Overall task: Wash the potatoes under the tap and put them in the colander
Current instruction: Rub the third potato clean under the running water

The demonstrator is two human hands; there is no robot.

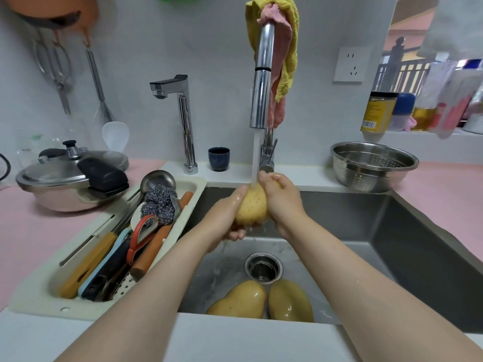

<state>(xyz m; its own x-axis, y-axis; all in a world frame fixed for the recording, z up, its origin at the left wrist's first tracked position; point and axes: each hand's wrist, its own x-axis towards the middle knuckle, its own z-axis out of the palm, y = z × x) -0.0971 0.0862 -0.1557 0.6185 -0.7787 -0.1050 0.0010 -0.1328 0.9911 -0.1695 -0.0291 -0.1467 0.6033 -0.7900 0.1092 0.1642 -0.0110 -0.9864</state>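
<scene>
Water runs from the chrome tap [261, 82] onto a yellow potato [253, 207] held over the steel sink [392, 231]. My left hand [227, 218] cups the potato from the left and below, fingers curled under it. My right hand [281, 197] grips its right side, fingers wrapped over the top. Two more wet potatoes lie on the sink floor near the front edge, one on the left [240, 300] and one on the right [290, 300], just in front of the drain [263, 267]. The steel colander [373, 165] stands on the counter at the right, with nothing visible inside.
A cream drainer tray [183, 205] with utensils and a steel scourer bridges the sink's left side. A pressure cooker [70, 176] stands at far left. A second small tap [180, 121] and a dark cup [219, 158] stand behind the sink. Bottles line the right shelf.
</scene>
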